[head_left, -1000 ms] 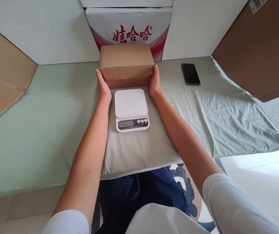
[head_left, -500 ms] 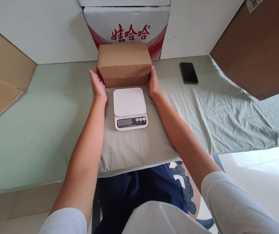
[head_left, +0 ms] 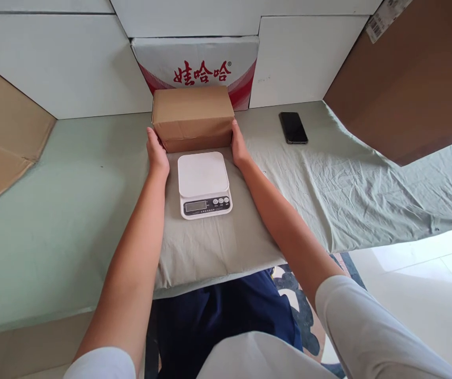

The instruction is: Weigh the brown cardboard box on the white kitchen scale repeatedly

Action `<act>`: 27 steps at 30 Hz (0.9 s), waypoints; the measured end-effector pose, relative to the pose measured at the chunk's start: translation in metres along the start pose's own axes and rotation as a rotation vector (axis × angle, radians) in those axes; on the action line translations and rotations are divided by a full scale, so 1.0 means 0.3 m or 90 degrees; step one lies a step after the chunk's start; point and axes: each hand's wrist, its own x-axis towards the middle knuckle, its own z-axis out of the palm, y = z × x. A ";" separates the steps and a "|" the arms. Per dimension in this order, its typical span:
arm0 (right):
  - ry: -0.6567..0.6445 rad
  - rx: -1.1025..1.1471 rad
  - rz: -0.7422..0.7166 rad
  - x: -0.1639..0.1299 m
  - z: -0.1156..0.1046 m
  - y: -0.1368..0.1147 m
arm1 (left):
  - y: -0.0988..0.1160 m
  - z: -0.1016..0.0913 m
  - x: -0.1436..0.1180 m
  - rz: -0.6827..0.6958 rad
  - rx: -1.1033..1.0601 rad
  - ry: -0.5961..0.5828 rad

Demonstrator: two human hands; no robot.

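Note:
A closed brown cardboard box [head_left: 194, 131] rests on the cloth-covered table, just behind a white kitchen scale [head_left: 203, 176]. My left hand [head_left: 157, 152] is at the box's left side, its thumb raised and the other fingers partly hidden along the cardboard. On the opposite side, my right hand [head_left: 239, 145] presses against the right face, thumb at the front corner, most fingers out of sight behind it. Between them, the two hands hold the box. Nothing lies on the scale's platform; its dark display and several buttons face me.
A white and red carton [head_left: 198, 52] stands behind the box against white panels. A black phone [head_left: 293, 128] lies to the right on the green cloth [head_left: 71, 210]. Large cardboard boxes flank the table at left [head_left: 5, 137] and right [head_left: 403, 84].
The view has tilted up a little, so everything sits lower and slightly left in the picture. My left hand has drawn closer to the box's side. Box and scale keep their places.

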 end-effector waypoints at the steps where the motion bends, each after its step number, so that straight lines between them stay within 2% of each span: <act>1: -0.015 0.006 -0.008 0.004 -0.004 0.005 | 0.004 0.003 -0.002 -0.007 -0.002 0.015; 3: -0.036 0.008 -0.010 0.016 -0.010 0.015 | 0.014 0.009 -0.003 -0.029 -0.001 0.052; 5: -0.039 -0.001 0.008 0.032 -0.013 0.025 | 0.023 0.012 -0.002 -0.053 0.008 0.055; 11: 0.023 -0.017 0.047 0.041 0.007 0.029 | 0.062 0.000 0.003 -0.121 -0.045 0.078; 14: 0.013 -0.021 0.015 0.019 0.031 -0.032 | 0.114 0.001 0.000 -0.091 -0.057 0.058; 17: 0.004 -0.065 -0.064 -0.026 0.048 -0.162 | 0.189 0.013 -0.025 -0.031 -0.041 0.004; 19: 0.002 -0.106 -0.123 -0.086 0.045 -0.265 | 0.240 0.023 -0.076 0.012 -0.031 -0.041; 22: -0.011 -0.157 -0.154 -0.223 0.022 -0.376 | 0.297 0.028 -0.216 0.056 -0.013 -0.085; 24: -0.031 -0.159 -0.137 -0.321 0.002 -0.399 | 0.317 0.019 -0.328 0.051 -0.001 -0.093; 27: -0.019 -0.176 -0.096 -0.430 -0.019 -0.376 | 0.330 -0.006 -0.463 0.050 0.024 -0.103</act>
